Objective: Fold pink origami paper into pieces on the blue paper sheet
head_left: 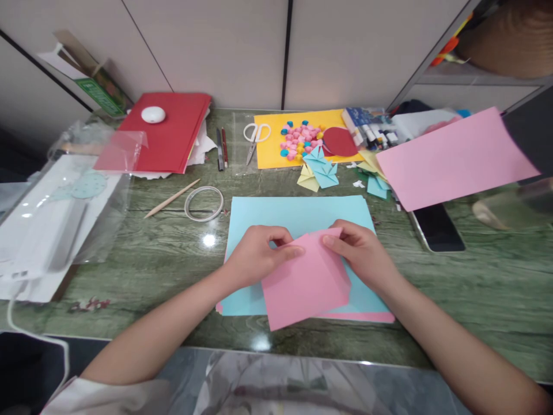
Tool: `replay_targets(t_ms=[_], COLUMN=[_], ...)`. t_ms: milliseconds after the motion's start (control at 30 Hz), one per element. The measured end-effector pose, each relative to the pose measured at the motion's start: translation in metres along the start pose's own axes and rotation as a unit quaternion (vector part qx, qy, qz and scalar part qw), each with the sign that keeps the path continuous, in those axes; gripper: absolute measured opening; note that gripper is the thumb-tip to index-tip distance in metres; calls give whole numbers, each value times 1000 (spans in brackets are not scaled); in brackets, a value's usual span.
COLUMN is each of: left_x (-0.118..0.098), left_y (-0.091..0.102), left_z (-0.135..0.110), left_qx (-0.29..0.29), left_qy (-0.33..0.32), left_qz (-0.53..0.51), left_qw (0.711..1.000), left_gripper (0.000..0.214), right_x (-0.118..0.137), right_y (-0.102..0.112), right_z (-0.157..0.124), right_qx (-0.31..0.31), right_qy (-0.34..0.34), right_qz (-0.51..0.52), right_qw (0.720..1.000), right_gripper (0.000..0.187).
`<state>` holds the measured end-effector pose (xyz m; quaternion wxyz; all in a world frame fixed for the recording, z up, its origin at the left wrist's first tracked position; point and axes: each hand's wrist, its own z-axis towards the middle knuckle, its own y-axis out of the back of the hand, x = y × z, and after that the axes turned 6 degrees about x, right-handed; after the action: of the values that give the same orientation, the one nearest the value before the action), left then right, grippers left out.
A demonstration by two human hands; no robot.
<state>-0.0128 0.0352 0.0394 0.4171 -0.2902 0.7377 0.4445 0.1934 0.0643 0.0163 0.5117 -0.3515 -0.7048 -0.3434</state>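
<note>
A pink sheet of paper (305, 282) is held between my two hands, tilted above the table. My left hand (263, 253) pinches its upper left edge between thumb and fingers. At the upper right corner my right hand (360, 248) grips it the same way, thumb on top. The right side of the sheet looks creased or folded over. Beneath it lies a stack of light blue paper (298, 210), with a pink sheet's edge (367, 317) showing under the stack at the front.
Behind the stack are folded paper pieces (322, 167), scissors (254, 138) and pink, yellow and blue bits on a yellow sheet (268, 158). Left are a tape roll (204, 219), pointed wooden stick (173, 197) and red folder (168, 144). Right are a phone (438, 227) and pink sheet (453, 158).
</note>
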Motion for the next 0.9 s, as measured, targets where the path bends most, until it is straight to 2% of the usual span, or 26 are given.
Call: replay_targets(t_ms=[300,500,633,733,800,900], left_x=[1,4,4,3,1,0], left_y=[0,3,4,5,5,5], left_z=[0,1,0,-1,-2,-3], left_qx=[12,109,148,124,103,134], left_qy=[3,-20,-35,-36,-37,-60], left_qz=[0,1,22,40,60,93], left_qw=[1000,994,988,991,992,985], left_gripper=[26,14,11,13,13,12], right_x=[-1,4,5,5,6,9], right_y=[1,2,0,0,0,0], right_z=[0,-1,-5,-7,-8,-8], right_qx=[6,83,160,173,169,180], right_qy=[5,-21,-48,-50,-40,-29], right_qz=[-2,-44,23,2,-44,-79], right_qw=[1000,995,986,984,984,980], right_gripper=[37,32,21,14,17,9])
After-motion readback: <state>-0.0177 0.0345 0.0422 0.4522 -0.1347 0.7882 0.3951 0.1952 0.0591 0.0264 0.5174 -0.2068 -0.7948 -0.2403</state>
